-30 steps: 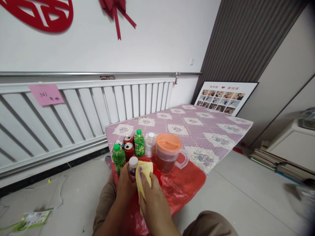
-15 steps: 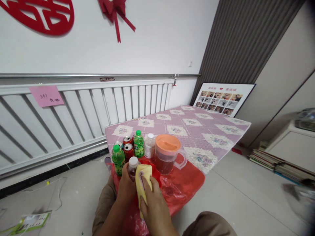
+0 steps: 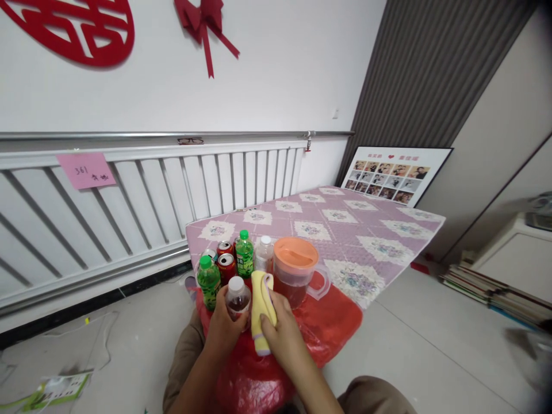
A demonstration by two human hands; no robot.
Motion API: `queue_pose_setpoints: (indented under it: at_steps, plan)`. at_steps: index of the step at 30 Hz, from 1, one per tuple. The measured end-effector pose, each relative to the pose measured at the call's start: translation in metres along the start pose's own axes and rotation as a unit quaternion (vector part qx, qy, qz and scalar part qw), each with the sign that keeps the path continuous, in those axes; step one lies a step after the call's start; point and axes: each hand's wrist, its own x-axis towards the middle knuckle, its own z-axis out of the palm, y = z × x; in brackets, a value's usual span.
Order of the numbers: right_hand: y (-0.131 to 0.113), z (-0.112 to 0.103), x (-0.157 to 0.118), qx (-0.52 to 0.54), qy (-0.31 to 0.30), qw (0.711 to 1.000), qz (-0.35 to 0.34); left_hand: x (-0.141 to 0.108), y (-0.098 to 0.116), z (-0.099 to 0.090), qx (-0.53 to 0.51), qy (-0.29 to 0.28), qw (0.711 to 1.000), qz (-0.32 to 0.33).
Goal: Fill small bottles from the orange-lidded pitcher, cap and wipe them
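My left hand point(image 3: 225, 328) is wrapped round a clear bottle with a white cap point(image 3: 238, 296) and dark liquid inside. In my right hand point(image 3: 279, 322) is a folded yellow cloth point(image 3: 261, 307), upright just right of that bottle. A lidded pitcher with an orange top point(image 3: 295, 256) stands behind the cloth. Left of the held bottle is a green bottle point(image 3: 209, 280); another green bottle point(image 3: 244, 256) is behind it. Red cans point(image 3: 226, 267) stand between the green bottles. A second white-capped bottle point(image 3: 264, 253) is beside the pitcher.
Red plastic point(image 3: 330, 325) covers the near end of the surface, and a purple patterned cloth point(image 3: 313, 230) the far part. A white radiator point(image 3: 164, 195) runs along the wall. A photo board point(image 3: 394, 172) leans at the back right.
The yellow cloth has moved up and slightly right, away from the held bottle, with my right hand. More of the bottle now shows in my left hand. The view has shifted slightly.
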Motion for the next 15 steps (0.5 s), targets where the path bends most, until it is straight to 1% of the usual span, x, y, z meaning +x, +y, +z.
queue_pose_setpoints:
  at_steps: [2, 4, 5, 7, 9, 11, 13, 15]
  plan:
    - [-0.017, -0.014, 0.009, -0.035, -0.001, 0.998, -0.046, 0.001, -0.001, 0.001, -0.010, 0.004, 1.000, 0.003]
    - [-0.037, -0.024, 0.017, -0.101, -0.026, 0.991, -0.086, 0.001, -0.001, 0.002, -0.025, 0.004, 1.000, 0.006]
    - [-0.047, -0.027, 0.021, -0.149, -0.044, 0.981, -0.113, 0.001, -0.002, 0.003, -0.032, 0.003, 0.999, 0.003]
    - [-0.065, -0.028, 0.027, -0.236, -0.089, 0.954, -0.165, 0.001, -0.002, 0.003, -0.037, 0.004, 0.999, -0.011]
    - [-0.077, -0.026, 0.034, -0.293, -0.122, 0.928, -0.197, 0.000, -0.002, 0.004, -0.036, 0.009, 0.999, -0.024]
    - [-0.083, -0.023, 0.043, -0.319, -0.133, 0.917, -0.199, 0.000, -0.002, 0.004, -0.038, 0.015, 0.999, -0.022]
    - [-0.082, -0.021, 0.053, -0.316, -0.129, 0.924, -0.172, 0.000, -0.001, 0.003, -0.043, 0.017, 0.999, -0.009]
    - [-0.077, -0.020, 0.063, -0.298, -0.123, 0.937, -0.138, 0.000, 0.000, 0.002, -0.041, 0.005, 0.999, 0.000]
